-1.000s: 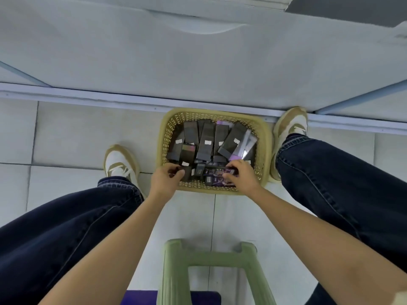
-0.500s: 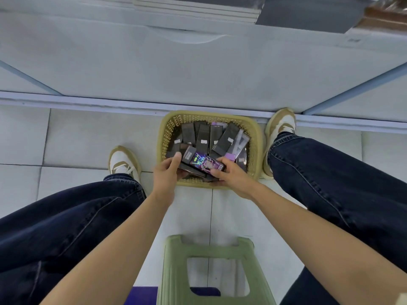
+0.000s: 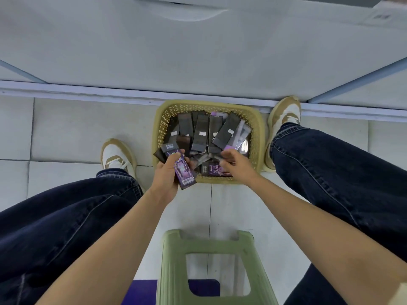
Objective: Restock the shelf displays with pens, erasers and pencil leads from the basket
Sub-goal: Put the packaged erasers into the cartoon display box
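A yellow woven basket (image 3: 257, 137) sits on the tiled floor between my feet, filled with several dark flat packs (image 3: 200, 134) and some purple ones. My left hand (image 3: 165, 175) grips a small stack of packs (image 3: 184, 172), the top one purple, lifted over the basket's near left corner. My right hand (image 3: 235, 161) reaches into the near right part of the basket, its fingers curled down onto a loose pack (image 3: 203, 158). Whether it grips that pack is unclear.
The grey underside of a shelf (image 3: 198, 51) fills the top, with a pale rail along the floor. A green plastic stool (image 3: 174, 260) stands under me. My legs in dark jeans and two tan shoes (image 3: 116, 154) flank the basket.
My left hand has taken the stack of packs and lifted it toward me. My right hand let go of the stack and went back into the basket.
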The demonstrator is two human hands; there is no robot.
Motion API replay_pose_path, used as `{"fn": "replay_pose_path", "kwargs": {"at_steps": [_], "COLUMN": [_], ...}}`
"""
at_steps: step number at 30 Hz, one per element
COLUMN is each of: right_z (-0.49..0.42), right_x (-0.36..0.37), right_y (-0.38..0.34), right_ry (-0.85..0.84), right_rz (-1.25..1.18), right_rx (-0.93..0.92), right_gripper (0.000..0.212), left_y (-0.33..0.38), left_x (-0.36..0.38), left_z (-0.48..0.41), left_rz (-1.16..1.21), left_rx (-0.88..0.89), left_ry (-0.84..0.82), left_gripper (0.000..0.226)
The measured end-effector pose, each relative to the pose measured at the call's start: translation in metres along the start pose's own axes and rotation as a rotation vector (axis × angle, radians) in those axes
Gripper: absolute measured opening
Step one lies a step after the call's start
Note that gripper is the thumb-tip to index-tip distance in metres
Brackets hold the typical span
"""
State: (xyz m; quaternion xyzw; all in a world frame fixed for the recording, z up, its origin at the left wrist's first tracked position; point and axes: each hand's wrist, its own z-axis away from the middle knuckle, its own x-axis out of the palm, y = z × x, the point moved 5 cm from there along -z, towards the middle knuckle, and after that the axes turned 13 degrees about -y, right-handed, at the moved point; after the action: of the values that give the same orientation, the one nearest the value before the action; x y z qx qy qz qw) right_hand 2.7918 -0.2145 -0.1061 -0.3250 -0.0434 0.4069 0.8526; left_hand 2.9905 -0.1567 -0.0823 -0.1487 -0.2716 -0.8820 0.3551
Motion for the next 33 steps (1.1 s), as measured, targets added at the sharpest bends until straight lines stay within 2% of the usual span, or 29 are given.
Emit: {"fn": "replay_pose_path", "kwargs": {"at_steps": [5,8,10,12,15,17,20,23,26,27,33], "right_z": [-0.015,-0.023,-0.026,-0.025,-0.014,-0.003,0.018,0.042,0.07,0.08,0.148], "right_x": [0.003,0.006,0.007,0.006,0.0,-0.006,-0.01,-0.009,-0.006,-0.006,-0.014], "right_y": [0.023,0.022,0.022,0.022,0.009,-0.009,-0.046,-0.086,-0.128,-0.141,-0.213], "right_ry": [0.032,0.062,0.038,0.012,0.005,-0.01,-0.085,-0.087,-0.052,-0.038,0.075], "right_rz": [0.562,0.744,0.766,0.675,0.267,0.037,-0.174,-0.282,-0.414,-0.443,-0.421], "right_rx": [0.123,0.142,0.156,0.138,0.017,-0.078,-0.164,-0.267,-0.396,-0.442,-0.607], "right_gripper": [0.046,0.045,0.041,0.037,0.03,0.027,0.023,0.022,0.026,0.024,0.02], "left_y": [-0.01,-0.014,-0.015,-0.014,-0.01,-0.004,0.009,0.028,0.048,0.055,0.11], "left_x": [-0.014,-0.015,-0.015,-0.015,-0.014,-0.011,0.002,0.033,0.065,0.075,0.113], "left_z": [0.002,0.001,0.0,0.0,0.001,0.004,0.015,0.036,0.067,0.078,0.144], "left_rz": [-0.156,-0.202,-0.227,-0.244,-0.246,-0.239,-0.219,-0.194,-0.153,-0.142,-0.272], "left_rx": [-0.085,-0.099,-0.105,-0.114,-0.116,-0.11,-0.069,0.028,0.106,0.14,0.329], "left_ry": [0.042,0.025,0.026,0.025,0.04,0.071,0.049,-0.093,-0.164,-0.17,-0.194], "left_gripper": [0.008,0.005,0.007,0.008,0.006,0.013,0.025,0.019,0.047,0.049,0.03]}}
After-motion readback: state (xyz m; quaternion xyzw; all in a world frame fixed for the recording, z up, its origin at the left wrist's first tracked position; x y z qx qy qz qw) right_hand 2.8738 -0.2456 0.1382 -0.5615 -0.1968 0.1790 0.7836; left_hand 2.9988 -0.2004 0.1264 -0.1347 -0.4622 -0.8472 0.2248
